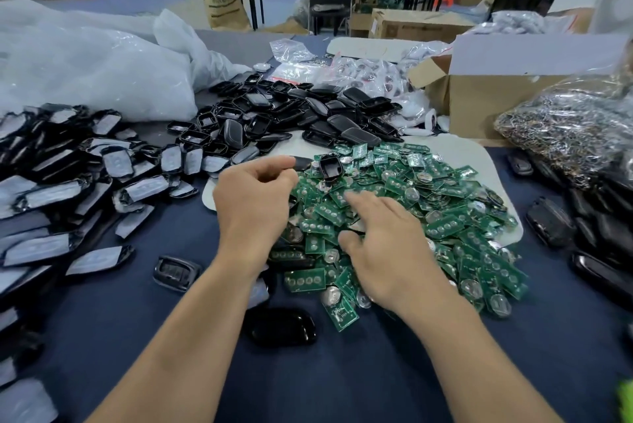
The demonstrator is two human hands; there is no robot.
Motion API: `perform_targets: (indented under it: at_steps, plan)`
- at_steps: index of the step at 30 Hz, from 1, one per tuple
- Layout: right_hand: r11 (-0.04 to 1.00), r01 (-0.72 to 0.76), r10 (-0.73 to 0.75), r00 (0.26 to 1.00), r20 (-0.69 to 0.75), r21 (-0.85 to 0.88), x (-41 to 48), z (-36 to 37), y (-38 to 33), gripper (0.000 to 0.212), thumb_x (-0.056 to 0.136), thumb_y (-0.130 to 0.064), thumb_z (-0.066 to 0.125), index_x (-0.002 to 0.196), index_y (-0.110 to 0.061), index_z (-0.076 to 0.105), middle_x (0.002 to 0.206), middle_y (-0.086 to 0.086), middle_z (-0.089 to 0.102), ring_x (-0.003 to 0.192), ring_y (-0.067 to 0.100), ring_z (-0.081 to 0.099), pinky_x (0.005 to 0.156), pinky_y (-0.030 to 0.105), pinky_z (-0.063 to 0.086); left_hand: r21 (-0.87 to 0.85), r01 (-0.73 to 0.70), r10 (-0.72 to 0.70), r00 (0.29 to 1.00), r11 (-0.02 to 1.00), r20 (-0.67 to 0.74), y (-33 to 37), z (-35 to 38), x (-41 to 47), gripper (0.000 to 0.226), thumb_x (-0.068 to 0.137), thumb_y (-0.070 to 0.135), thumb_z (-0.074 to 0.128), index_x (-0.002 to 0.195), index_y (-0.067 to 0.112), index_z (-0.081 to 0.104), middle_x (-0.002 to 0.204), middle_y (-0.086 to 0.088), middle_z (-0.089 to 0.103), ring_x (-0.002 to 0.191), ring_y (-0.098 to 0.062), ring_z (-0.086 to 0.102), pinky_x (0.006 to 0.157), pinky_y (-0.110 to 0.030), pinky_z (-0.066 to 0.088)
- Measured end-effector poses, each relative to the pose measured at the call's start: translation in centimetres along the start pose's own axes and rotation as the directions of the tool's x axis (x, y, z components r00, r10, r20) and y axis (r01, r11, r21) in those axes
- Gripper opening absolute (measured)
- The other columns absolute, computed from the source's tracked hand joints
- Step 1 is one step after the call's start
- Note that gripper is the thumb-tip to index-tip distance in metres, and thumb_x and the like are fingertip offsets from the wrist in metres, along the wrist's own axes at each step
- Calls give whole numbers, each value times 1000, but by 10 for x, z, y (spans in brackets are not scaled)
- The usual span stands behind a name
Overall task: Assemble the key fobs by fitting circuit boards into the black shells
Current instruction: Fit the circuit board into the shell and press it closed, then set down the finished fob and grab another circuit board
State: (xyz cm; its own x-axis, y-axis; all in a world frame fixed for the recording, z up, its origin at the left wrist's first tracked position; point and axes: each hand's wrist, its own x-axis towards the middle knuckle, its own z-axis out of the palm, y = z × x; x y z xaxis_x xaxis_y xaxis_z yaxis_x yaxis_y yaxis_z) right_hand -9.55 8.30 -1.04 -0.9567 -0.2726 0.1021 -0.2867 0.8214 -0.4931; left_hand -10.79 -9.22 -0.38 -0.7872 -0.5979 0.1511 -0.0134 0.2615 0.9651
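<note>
Where the right grip (pixel 383 244) spreads — circuit boards (pixel 445 217) lie beneath.

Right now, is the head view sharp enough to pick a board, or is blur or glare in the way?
Head view: motion blur smears the fingertips of the right hand over the circuit boards, which are readable; head view: the left hand, curled on a black shell, is crisper; head view: glare whitens the plastic bags, and the frame's edges bow and smear.
</note>
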Motion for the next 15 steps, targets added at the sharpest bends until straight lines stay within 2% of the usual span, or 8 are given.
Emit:
perform_targets:
  at_steps: [3, 5, 6, 8, 10, 12, 13, 15]
  plan:
    - [999, 25, -21, 996, -83, 41, 3, 1, 4, 42, 102, -27, 59, 143, -30, 58, 143, -9, 59, 127, 9, 49, 114, 23, 34, -16, 35, -35, 999, 999, -28, -2, -2, 5, 18, 89, 18, 78, 87, 35, 82, 71, 22, 75, 64, -20, 74, 48, -20, 55]
    - [983, -38, 61, 990, -125, 182, 1, -2, 4, 34, 97, -18, 67, 128, -32, 71, 121, -11, 70, 96, 0, 58, 88, 2, 36, 31, 2, -2, 1000, 1000, -22, -3, 1, 4, 18, 91, 18, 76, 91, 35, 82, 72, 24, 74, 55, -10, 69, 44, -14, 48]
    - [972, -52, 82, 989, -121, 230, 1, -2, 3, 34, 95, -14, 69, 123, -33, 74, 115, -12, 73, 89, -1, 59, 82, -1, 35, 74, -36, 36, 999, 997, 7, -3, 3, 3, 18, 92, 19, 73, 95, 34, 82, 75, 22, 75, 50, -4, 64, 43, -12, 44]
    - [954, -43, 85, 988, -132, 296, 0, -4, 4, 36, 92, -7, 72, 117, -33, 77, 105, -15, 76, 88, -3, 64, 82, 0, 39, 172, -131, 111, 986, 976, 121, -2, 9, 3, 24, 96, 19, 67, 109, 32, 81, 92, 17, 79, 50, 4, 58, 47, -9, 40]
    - [938, -10, 81, 978, -192, 346, -3, -8, 5, 34, 94, -7, 70, 113, -33, 79, 93, -21, 74, 76, -9, 65, 77, 1, 47, 286, -209, 141, 961, 935, 239, 1, 16, 8, 30, 100, 22, 60, 124, 32, 76, 115, 14, 77, 64, 5, 60, 62, -7, 43]
    - [925, 22, 87, 960, -268, 378, -6, -10, 6, 33, 98, -8, 65, 111, -34, 80, 78, -29, 69, 60, -2, 64, 62, 11, 52, 361, -259, 140, 936, 896, 323, 7, 27, 14, 34, 102, 25, 57, 131, 34, 72, 127, 10, 73, 72, -4, 62, 73, -22, 51]
    - [917, 26, 101, 950, -296, 398, -8, -11, 6, 33, 99, -8, 63, 110, -34, 80, 76, -33, 67, 61, 1, 66, 62, 14, 53, 396, -287, 142, 924, 872, 356, 10, 33, 15, 34, 101, 28, 58, 131, 36, 71, 132, 10, 71, 85, -10, 66, 82, -27, 53]
    - [897, 22, 137, 936, -324, 441, -9, -12, 5, 37, 98, -5, 62, 111, -34, 79, 85, -37, 65, 80, -8, 68, 75, 8, 53, 531, -366, 157, 904, 764, 397, 14, 45, 15, 33, 100, 38, 62, 132, 43, 69, 140, 14, 66, 115, -16, 65, 100, -34, 48]
